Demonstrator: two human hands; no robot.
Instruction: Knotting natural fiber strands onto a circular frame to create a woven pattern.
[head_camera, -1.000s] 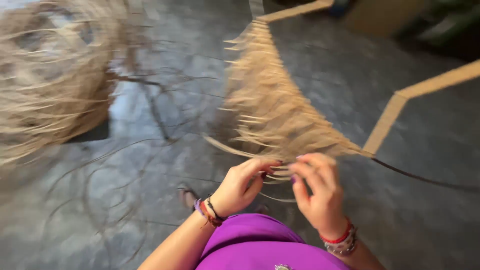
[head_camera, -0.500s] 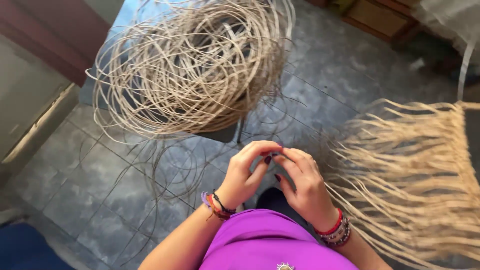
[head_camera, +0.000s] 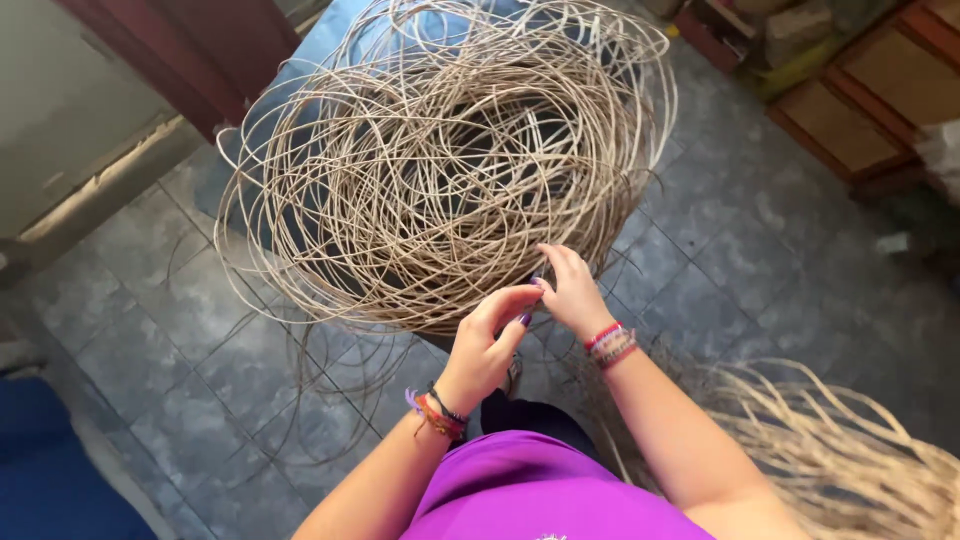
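Note:
A big loose coil of pale cane strands (head_camera: 440, 170) lies on a dark stand over the grey tiled floor, filling the upper middle of the head view. My right hand (head_camera: 572, 292) reaches into the coil's near edge, its fingers pinched among the strands. My left hand (head_camera: 487, 345) sits just beside and below it, thumb and forefinger curled together around a thin strand at the same spot. Both wrists wear coloured bead bracelets. My purple shirt (head_camera: 540, 490) fills the bottom middle.
A fringe of loose cane ends (head_camera: 850, 460) spreads at the bottom right. Wooden furniture (head_camera: 860, 110) stands at the top right, and a reddish-brown door frame (head_camera: 200, 50) at the top left. A blue object (head_camera: 50, 470) sits at the bottom left. Stray strands trail over the floor tiles (head_camera: 180, 330).
The view has swung from the cane fringe to the big coil. Both hands have left the fringe and moved up to the coil's near edge.

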